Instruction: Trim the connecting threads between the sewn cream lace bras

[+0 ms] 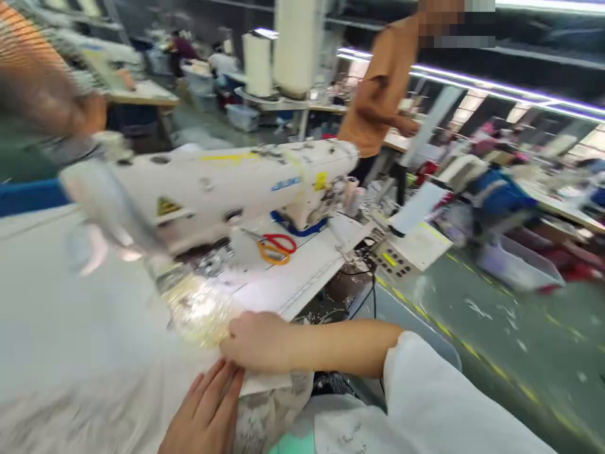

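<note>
My left hand [203, 407] lies flat at the bottom of the view, fingers stretched out over pale fabric [118, 403]. Its fingertips meet my right hand [258, 343], which is closed, knuckles up, at the table edge. What the right fingers hold is hidden beneath them. Just beyond the right hand, the needle area of a white sewing machine [227, 189] glows under a bright lamp and is blurred. A patterned piece of fabric [269, 410] hangs below my hands, over the edge. Orange- and red-handled scissors [276, 248] lie on the table behind the machine head.
A control panel [392, 260] is mounted right of the machine. A grey bin [416, 334] stands below the table edge. Thread cones [258, 66] rise behind. A person in an orange shirt [382, 75] stands beyond; another person's arm [51, 94] is at upper left.
</note>
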Demonstrator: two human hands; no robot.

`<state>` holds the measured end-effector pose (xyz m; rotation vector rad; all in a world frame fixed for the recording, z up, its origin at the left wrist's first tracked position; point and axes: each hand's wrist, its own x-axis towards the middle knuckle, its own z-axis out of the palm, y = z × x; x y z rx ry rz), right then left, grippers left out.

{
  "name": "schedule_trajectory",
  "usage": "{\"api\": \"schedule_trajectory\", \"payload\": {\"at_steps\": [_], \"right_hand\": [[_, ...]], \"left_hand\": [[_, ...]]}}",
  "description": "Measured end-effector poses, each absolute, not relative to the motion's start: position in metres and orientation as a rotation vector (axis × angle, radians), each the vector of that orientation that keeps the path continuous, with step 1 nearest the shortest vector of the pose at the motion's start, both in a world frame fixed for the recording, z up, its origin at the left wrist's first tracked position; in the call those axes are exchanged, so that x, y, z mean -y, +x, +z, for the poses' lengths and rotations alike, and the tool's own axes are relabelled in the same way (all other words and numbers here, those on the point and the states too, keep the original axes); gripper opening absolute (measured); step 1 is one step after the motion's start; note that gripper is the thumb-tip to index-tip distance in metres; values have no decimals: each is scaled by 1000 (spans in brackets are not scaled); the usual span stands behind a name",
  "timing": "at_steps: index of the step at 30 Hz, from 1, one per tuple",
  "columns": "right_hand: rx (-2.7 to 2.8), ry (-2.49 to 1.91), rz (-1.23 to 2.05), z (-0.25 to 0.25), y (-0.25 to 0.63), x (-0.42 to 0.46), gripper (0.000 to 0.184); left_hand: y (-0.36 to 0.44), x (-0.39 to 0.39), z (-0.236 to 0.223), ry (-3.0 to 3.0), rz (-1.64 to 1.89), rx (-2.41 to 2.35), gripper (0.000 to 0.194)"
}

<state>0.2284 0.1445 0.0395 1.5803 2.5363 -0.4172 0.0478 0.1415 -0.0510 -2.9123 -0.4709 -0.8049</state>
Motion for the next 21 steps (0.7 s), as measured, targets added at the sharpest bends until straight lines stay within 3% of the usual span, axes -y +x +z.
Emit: {"api": "schedule_trajectory", "payload": {"at_steps": [2,4,21], "right_hand": [[-2466,1599,-358,33,225,-141,18],[-2476,1525,-348,24,224,-143,21],[-2556,1424,-36,8,218,-150,21]], "left_hand": [[53,-123,-42,-2902,-834,651,38],[56,-117,-38,-2946,-799,813,32],[48,-112,-43,-3093,-891,967,26]]}}
